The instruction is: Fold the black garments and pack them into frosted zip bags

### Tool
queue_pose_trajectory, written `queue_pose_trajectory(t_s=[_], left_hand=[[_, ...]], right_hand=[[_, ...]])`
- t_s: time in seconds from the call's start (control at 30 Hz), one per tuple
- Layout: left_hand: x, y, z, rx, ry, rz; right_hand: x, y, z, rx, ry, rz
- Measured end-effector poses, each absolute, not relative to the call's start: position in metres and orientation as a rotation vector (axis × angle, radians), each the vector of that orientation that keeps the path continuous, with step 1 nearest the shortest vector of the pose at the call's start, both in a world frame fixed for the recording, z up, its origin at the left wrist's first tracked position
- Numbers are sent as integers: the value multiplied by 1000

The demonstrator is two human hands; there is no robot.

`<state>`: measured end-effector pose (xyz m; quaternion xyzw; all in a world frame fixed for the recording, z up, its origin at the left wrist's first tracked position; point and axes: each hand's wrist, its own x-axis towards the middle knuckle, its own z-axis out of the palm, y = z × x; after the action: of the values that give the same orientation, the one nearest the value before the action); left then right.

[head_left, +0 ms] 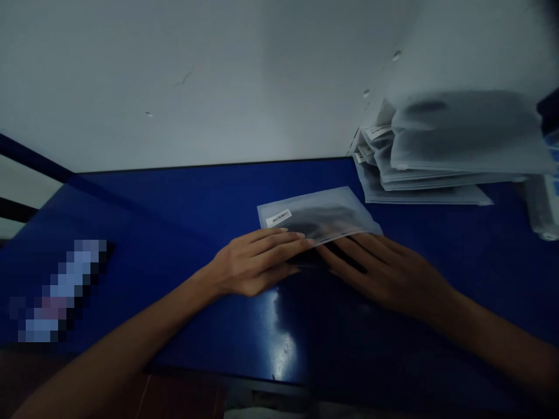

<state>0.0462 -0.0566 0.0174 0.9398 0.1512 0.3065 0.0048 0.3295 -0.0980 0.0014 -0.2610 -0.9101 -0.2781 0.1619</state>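
at the middle of the blue tabletop (196, 203) lies a frosted plastic pouch (314, 215), flat on the surface, with a small white label (278, 217) near its far left corner and something dark showing through it. the person's left hand (255, 262) comes in from the near left of the pouch, open and flat, its fingers (271, 241) stretched across the pouch's near edge. the right hand (384, 276) comes in from the near right, also open, its fingers (353, 250) spread over that same edge. the two sets of fingertips almost meet there, and neither hand is closed around the pouch. something dark sits under the fingers, too shadowed to make out. beyond the pouch and to its right sits a loose stack of similar labelled pouches (437, 169), just apart from it. further right of the pouch, a white item (541, 206) sits at the edge of view. well left of the pouch lies an object (56, 291) too blurred to tell.
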Motion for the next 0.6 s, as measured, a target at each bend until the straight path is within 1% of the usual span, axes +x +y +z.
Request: queue_pose_trajectory(t_s=[0.1,0.2,0.3,0.37,0.5,0.53,0.6], left_hand=[[42,-53,20,2939,400,1067],[44,-54,21,2929,299,1058],[48,-57,21,2925,319,1048],[49,-58,21,2935,354,1063],[46,-55,20,3054,355,1106],[44,-54,19,3099,369,1116],[41,-51,18,3174,443,1121]], right_hand=[[328,-98,-1,-792,-2645,-788],[321,-104,-1,-971,-2625,-839],[318,-107,1,-1041,-2590,-870],[320,-107,4,-983,-2557,-883],[328,-104,9,-619,-2449,-892],[329,-103,10,-591,-2407,-885],[330,-101,10,-684,-2348,-844]])
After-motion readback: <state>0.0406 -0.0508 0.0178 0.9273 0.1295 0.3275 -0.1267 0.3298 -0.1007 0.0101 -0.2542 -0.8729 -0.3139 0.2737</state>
